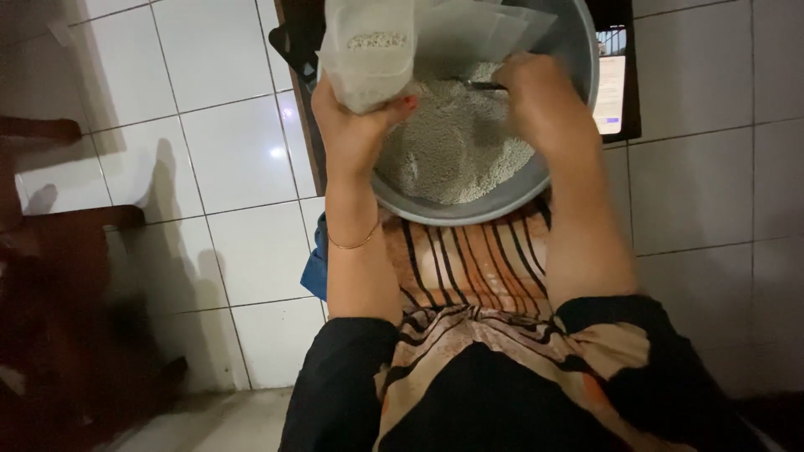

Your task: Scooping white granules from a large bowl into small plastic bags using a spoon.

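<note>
the left hand (356, 134) is clamped on a clear bag (368, 50) of pale grains above the grey basin's (502, 197) left rim. the right hand (536, 96), inside the basin, is closed on a dark scoop handle (486, 84). holding the bag mouth wide over the basin should limit spills.

The scene is dim overall, lit from above and slightly left. A small glare spot sits on the white floor tiles (276, 152) at left. Soft dark shadows fall leftward across those tiles, and the near left corner sinks into near black. A glowing screen (610, 84) at far right is overexposed. Edges look slightly soft, with mild grain throughout.
</note>
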